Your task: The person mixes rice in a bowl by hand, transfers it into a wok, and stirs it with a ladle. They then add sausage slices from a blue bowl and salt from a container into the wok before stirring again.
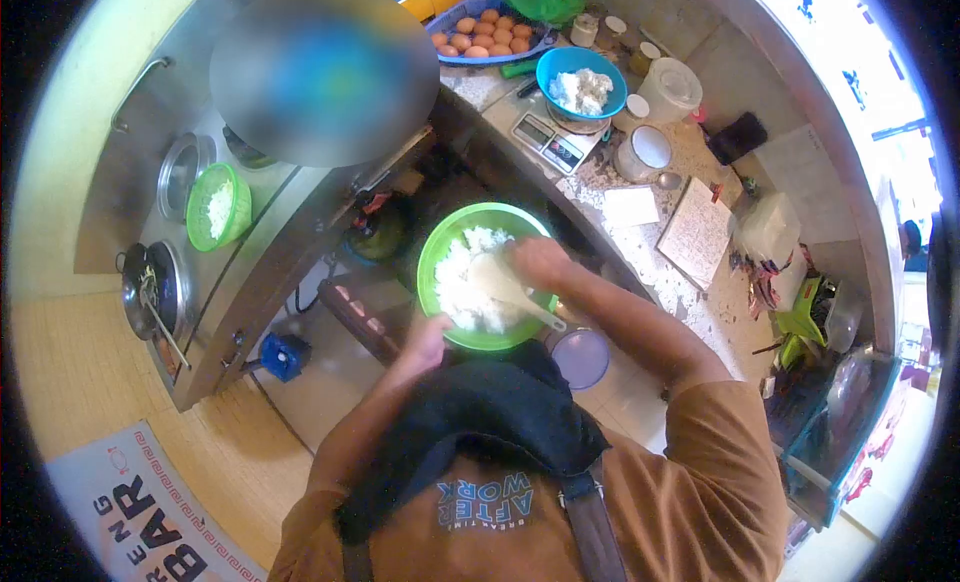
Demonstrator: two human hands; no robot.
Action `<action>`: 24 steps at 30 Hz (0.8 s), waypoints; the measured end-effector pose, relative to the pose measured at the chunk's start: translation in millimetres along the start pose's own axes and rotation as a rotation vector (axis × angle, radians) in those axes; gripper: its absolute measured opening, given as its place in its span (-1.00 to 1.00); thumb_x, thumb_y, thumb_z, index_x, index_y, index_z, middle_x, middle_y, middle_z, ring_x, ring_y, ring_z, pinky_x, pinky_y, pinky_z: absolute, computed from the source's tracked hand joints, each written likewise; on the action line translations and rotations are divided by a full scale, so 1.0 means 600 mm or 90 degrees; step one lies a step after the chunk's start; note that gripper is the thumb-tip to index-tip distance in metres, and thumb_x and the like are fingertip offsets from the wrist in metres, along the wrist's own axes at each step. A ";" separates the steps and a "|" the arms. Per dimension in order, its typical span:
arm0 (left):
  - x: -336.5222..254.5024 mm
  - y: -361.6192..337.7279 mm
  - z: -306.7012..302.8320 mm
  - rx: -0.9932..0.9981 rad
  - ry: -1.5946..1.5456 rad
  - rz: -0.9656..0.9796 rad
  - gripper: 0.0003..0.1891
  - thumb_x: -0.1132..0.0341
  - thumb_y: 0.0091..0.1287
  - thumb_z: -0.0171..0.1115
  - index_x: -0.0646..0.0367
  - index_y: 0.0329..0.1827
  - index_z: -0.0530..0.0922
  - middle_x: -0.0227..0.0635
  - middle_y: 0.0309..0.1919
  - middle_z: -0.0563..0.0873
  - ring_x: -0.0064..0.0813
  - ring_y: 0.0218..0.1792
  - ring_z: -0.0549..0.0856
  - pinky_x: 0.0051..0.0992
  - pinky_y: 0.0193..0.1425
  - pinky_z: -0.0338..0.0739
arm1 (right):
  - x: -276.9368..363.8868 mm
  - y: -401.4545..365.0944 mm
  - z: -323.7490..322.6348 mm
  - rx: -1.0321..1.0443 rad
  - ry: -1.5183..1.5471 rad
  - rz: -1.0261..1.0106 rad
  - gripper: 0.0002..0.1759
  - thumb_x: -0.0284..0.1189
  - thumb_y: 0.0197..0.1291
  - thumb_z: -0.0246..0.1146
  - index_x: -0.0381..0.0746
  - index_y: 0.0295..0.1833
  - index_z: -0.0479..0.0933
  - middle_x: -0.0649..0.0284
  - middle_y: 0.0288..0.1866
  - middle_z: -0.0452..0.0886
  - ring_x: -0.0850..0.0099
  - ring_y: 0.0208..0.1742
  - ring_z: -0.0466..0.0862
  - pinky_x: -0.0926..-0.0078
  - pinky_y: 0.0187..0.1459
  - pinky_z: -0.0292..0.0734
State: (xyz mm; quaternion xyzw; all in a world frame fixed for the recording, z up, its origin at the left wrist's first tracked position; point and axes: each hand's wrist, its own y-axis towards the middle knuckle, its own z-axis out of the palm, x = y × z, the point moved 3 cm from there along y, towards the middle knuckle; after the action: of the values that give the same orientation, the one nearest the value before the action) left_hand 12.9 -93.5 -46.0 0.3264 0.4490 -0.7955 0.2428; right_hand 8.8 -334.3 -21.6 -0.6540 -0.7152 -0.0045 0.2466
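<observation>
A light green bowl (428, 282) of white rice (463, 287) is in front of my body. At its lower left rim, my left hand (430, 344) is closed on the edge. My right hand (538, 263) is over the right side of the bowl, its fingers curled down by the rice; what they hold, if anything, is hidden. A cream rice paddle (493, 280) lies on the rice beside that hand, its handle pointing to the lower right over the rim.
On the right counter are a blue bowl (546, 74) of white food, a digital scale (548, 144), a tray of eggs (480, 50), jars and a white mug (645, 154). The left counter holds another green bowl (240, 214) and a pan (178, 287). A round lid (580, 359) is below.
</observation>
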 end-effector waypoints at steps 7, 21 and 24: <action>0.012 0.030 -0.019 -0.006 -0.010 -0.033 -0.36 0.59 -0.07 0.00 0.26 0.23 0.37 -0.21 0.01 0.60 -0.27 -0.03 0.63 -0.33 0.08 0.58 | -0.013 -0.042 -0.066 -0.162 0.300 0.016 -0.74 -0.34 0.09 0.28 -0.21 -0.11 0.62 0.08 -0.20 0.67 0.15 -0.24 0.68 0.25 -0.20 0.58; -0.026 0.072 0.048 -0.019 -0.017 -0.008 -0.42 0.59 -0.01 -0.01 0.24 0.20 0.38 -0.19 -0.01 0.59 -0.29 -0.11 0.66 -0.34 -0.08 0.65 | -0.011 -0.042 -0.179 -0.099 0.461 0.109 -0.70 -0.41 0.04 0.38 -0.24 -0.07 0.63 0.11 -0.26 0.67 0.38 -0.26 0.65 0.42 -0.17 0.56; -0.038 0.063 0.061 -0.020 -0.044 0.007 -0.41 0.59 -0.03 0.00 0.25 0.20 0.38 -0.20 -0.02 0.60 -0.27 -0.07 0.64 -0.30 -0.02 0.63 | -0.069 -0.019 -0.215 -0.179 0.576 0.103 -0.72 -0.40 0.03 0.42 -0.23 -0.11 0.64 0.28 -0.36 0.68 0.52 -0.34 0.62 0.48 -0.24 0.56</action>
State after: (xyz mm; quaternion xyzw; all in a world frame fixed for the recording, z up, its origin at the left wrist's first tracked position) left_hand 42.8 -141.6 -36.0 0.2974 0.4512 -0.7977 0.2678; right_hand 43.6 -417.0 80.7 -0.6670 -0.4750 -0.3661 0.4421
